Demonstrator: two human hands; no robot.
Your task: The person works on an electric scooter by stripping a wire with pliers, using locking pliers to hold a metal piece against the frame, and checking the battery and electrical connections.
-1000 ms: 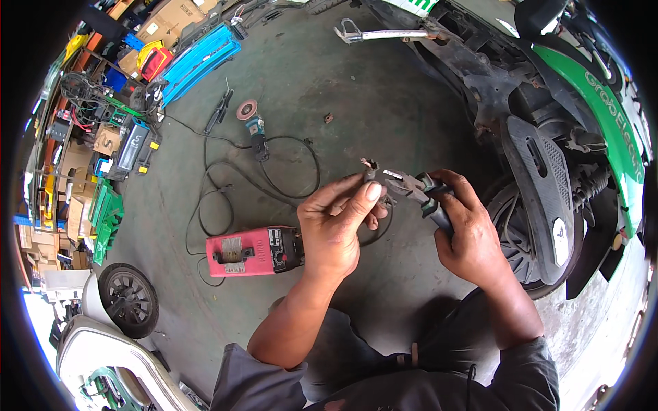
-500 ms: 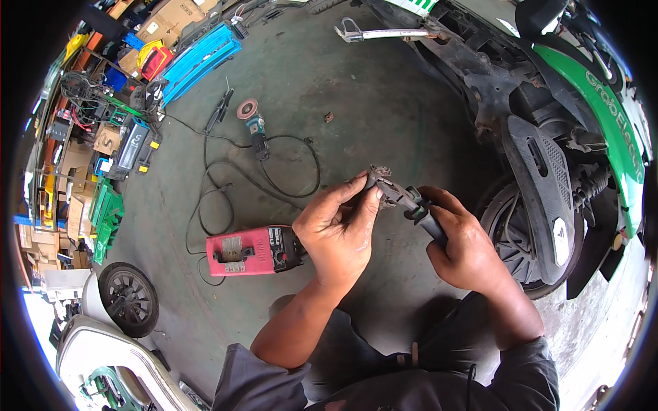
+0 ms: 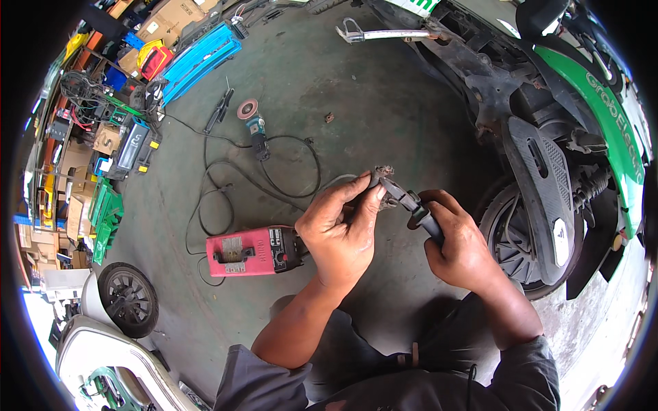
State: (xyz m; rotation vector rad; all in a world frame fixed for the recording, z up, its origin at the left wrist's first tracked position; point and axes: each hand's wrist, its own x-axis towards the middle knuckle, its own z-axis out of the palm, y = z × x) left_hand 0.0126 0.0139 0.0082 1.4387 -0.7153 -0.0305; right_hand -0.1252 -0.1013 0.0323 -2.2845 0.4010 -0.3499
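My right hand (image 3: 458, 241) grips the dark handle of a clamp-like hand tool (image 3: 403, 198) held above the concrete floor. The tool's rusty jaw end points up and to the left. My left hand (image 3: 340, 227) pinches that jaw end with thumb and fingers. Just below and left of my left hand a red box-shaped welding machine (image 3: 252, 251) lies on the floor, its black cable (image 3: 226, 195) looping away toward an angle grinder (image 3: 254, 123).
A green and black scooter (image 3: 548, 157) stands at the right, its rear wheel close to my right hand. A small black wheel (image 3: 127, 299) and a white scooter body (image 3: 103, 356) are at lower left. Boxes, crates and blue trays (image 3: 199, 55) line the far left.
My left hand has slid up onto the tool's jaw end and closed around it. The tool has tilted a little, handle lower in my right hand.
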